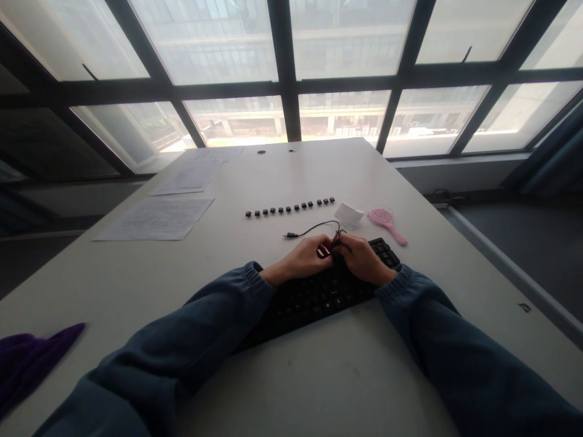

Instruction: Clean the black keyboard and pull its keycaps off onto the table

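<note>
My left hand (306,257) and my right hand (362,257) meet above the back edge of a black keyboard (314,297). The fingers of both are closed on a dark cable (319,224), bunched where they meet. From there the cable curves left to a plug (290,235) lying on the table. Part of the keyboard is hidden under my hands and left sleeve. Behind it, several small black keycaps (288,209) stand in a row. A crumpled white tissue (348,215) and a pink hairbrush (386,224) lie just beyond my right hand.
Printed papers (155,218) lie at the left of the white table (182,291). Purple cloth (36,358) rests at the near left edge. A small dark mark or object (524,308) is near the right edge. Large windows stand behind the table.
</note>
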A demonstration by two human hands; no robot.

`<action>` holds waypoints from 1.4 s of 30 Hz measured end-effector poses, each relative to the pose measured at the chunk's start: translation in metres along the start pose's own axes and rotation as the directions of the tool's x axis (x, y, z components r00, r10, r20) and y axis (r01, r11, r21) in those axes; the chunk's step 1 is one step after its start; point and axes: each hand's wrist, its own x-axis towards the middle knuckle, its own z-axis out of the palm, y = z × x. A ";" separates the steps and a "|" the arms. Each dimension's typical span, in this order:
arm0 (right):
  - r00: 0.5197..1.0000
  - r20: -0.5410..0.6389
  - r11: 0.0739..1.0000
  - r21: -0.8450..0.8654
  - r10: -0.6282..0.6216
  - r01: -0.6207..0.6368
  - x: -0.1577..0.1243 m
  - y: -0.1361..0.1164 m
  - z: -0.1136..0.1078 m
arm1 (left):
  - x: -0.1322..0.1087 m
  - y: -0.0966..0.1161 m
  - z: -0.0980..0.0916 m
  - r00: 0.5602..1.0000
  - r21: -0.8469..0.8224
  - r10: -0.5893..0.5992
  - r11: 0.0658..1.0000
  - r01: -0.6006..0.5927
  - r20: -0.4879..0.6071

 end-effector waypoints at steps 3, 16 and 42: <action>0.999 -0.043 1.000 0.014 0.027 -0.026 -0.001 0.001 0.001 | 0.001 -0.002 0.005 1.000 0.033 -0.004 0.999 0.005 -0.028; 0.961 -0.259 0.995 0.064 0.095 -0.081 -0.002 0.002 0.003 | 0.004 -0.015 0.010 0.998 0.118 -0.039 0.992 0.045 -0.050; 0.939 -0.342 0.985 -0.170 -0.041 -0.019 -0.001 -0.003 0.009 | 0.004 -0.008 0.007 0.980 -0.289 -0.138 0.953 0.092 -0.142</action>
